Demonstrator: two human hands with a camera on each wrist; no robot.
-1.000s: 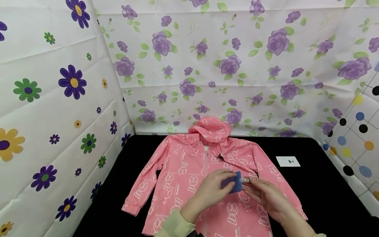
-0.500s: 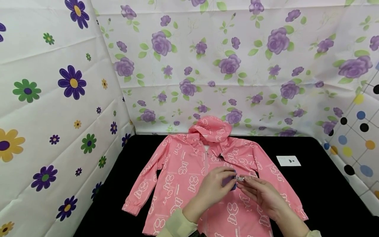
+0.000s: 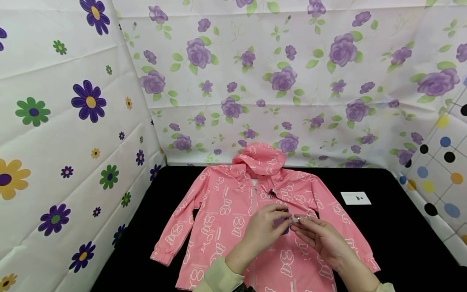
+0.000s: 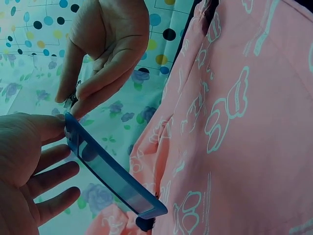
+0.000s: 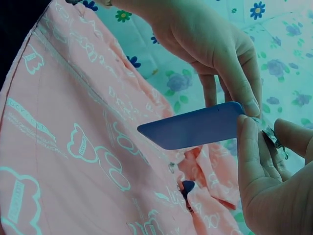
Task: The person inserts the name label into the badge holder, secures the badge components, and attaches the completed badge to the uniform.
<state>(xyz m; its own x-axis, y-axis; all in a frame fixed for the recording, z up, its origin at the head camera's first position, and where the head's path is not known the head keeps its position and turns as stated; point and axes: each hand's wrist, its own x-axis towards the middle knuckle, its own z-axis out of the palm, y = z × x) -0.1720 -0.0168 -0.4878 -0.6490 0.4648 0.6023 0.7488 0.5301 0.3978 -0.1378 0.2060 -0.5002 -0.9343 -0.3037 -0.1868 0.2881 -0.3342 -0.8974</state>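
Observation:
A blue card holder with a clear window hangs tilted above the pink jacket. My left hand pinches it at one end between thumb and forefinger, the other fingers spread loosely in the left wrist view. My right hand pinches a small metal clip at that same end, its fingertips right at the left hand's. From the right wrist view the holder's plain blue back shows. Fingers hide the spot where clip and holder meet. Spread flat with its hood away from me, the jacket has white cartoon outlines.
The jacket lies on a black table surface. Right of it is a white card with small dark marks. A dark tag rests near the jacket's collar. Flower-printed sheets wall the table at the back and left.
The card holder has turned from showing its broad face to nearly edge-on in the head view. My right hand has moved slightly left with the clip, closer to the left fingertips.

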